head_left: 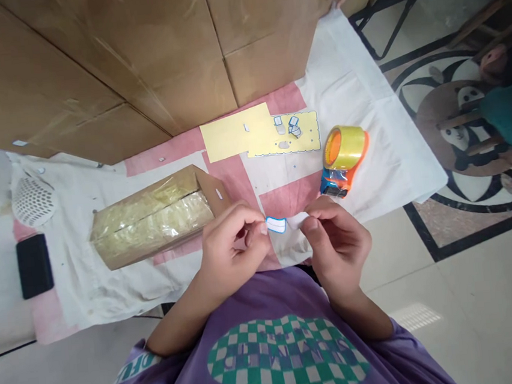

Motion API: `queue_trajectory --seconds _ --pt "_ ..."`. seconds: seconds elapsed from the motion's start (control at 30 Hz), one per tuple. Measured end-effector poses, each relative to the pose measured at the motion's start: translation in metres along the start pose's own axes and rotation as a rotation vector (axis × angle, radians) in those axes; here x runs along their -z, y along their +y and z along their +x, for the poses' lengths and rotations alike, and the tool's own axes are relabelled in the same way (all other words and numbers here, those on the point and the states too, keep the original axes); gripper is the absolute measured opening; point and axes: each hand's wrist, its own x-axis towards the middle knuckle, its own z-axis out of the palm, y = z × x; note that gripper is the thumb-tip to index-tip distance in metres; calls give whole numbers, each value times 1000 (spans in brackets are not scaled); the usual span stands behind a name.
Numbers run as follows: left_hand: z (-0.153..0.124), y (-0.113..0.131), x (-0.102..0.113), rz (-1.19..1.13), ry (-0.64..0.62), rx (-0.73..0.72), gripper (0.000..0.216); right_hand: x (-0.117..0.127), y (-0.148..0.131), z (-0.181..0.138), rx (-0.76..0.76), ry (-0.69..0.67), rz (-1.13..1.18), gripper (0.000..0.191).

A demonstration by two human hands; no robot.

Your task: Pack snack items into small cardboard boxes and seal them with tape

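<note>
Between thumb and forefinger, my left hand (238, 245) pinches a small blue-edged white sticker (276, 224). My right hand (337, 241) pinches a small whitish slip (297, 219) just to the right of the sticker; I cannot tell whether the two pieces still touch. To the left of my left hand lies a long cardboard box (154, 217), closed with shiny clear tape along its top. A small white label sits on the box's right end. Beyond my hands are yellow sticker sheets (236, 133), with several loose blue-edged pieces on the right one.
An orange and blue tape dispenser (343, 156) with a yellowish roll stands beyond my right hand. Large cardboard boxes (133, 47) line the table's far side. A black phone (35, 266) and a white perforated object (33, 200) lie at the left. Another person's arm shows far right.
</note>
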Motion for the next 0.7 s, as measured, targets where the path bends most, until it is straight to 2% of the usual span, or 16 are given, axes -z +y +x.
queue_trajectory --seconds 0.07,0.13,0.23,0.3,0.4,0.43,0.5,0.6,0.7 --pt "6 5 11 78 -14 7 17 3 3 -1 -47 57 46 7" --pt "25 13 28 221 -119 -5 14 6 7 -1 -100 81 88 4" --pt "81 16 50 472 -376 -35 10 9 16 1 -170 46 124 4" --pt "133 4 48 576 -521 -38 13 9 23 2 -210 14 139 6" --pt "208 -38 18 652 -748 -28 17 7 31 0 -241 13 168 8" --pt "228 -55 4 674 -826 22 17 7 32 -1 -244 19 178 9" --pt "253 -86 -25 729 -881 95 19 8 33 -3 -249 28 192 11" --pt "264 -118 -55 813 -902 100 17 17 32 -8 -254 28 192 11" --pt "257 -131 -65 912 -878 87 16 29 36 -11 -240 43 191 13"
